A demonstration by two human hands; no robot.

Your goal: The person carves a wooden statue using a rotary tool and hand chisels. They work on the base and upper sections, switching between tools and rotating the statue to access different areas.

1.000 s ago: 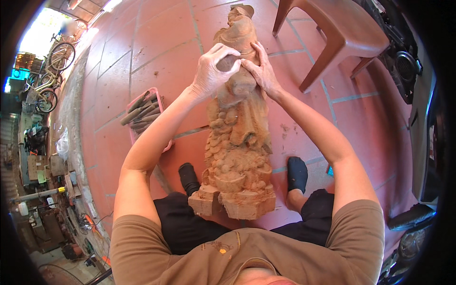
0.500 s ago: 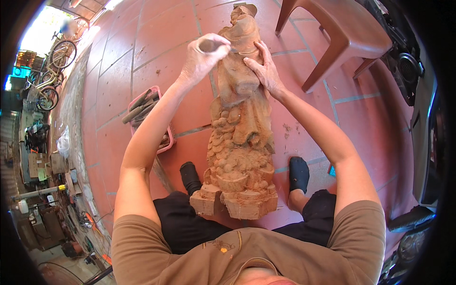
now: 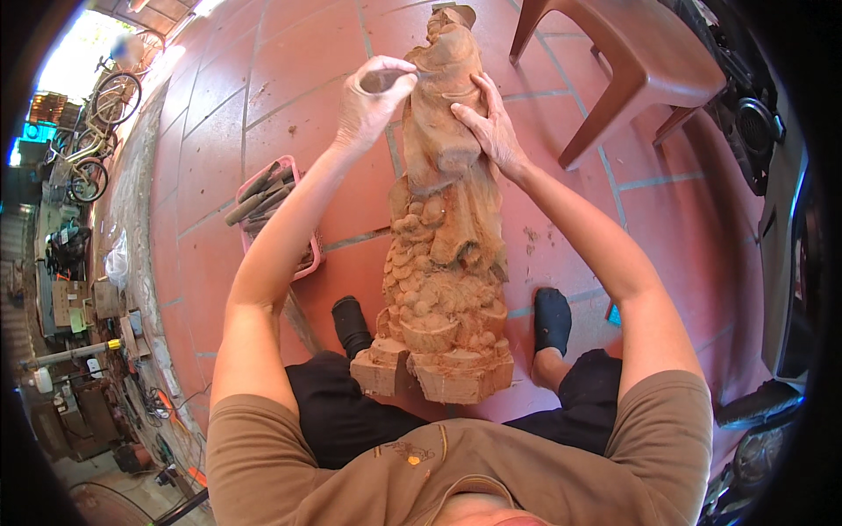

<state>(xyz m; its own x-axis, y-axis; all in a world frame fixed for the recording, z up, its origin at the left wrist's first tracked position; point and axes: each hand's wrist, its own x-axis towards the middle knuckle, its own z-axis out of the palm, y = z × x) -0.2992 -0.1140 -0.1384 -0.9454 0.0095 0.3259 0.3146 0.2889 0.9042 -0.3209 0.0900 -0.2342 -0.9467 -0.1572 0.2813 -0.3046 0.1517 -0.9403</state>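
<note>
A carved wooden statue (image 3: 443, 241) of a robed, hatted figure lies lengthwise between my feet, its head away from me and its blocky base close to me. Dust covers its carved folds and rounded lumps. My left hand (image 3: 375, 101) is curled into a pinch, thumb and fingertips meeting at the left edge of the statue's upper body. Whatever is in that pinch is too small to make out. My right hand (image 3: 493, 131) lies against the opposite side with fingers stretched out and the thumb spread across the robe.
A pink plastic basket (image 3: 309, 263) of dark-handled tools sits on the red tiles at left. At upper right stands a brown plastic chair (image 3: 645, 70). Bicycles (image 3: 101, 131) and assorted tools line the left side. My dark-socked feet (image 3: 552, 320) flank the statue's base.
My left hand has shifted slightly up and left along the statue's edge, still pinched. The right hand stays nearly in place on the statue.
</note>
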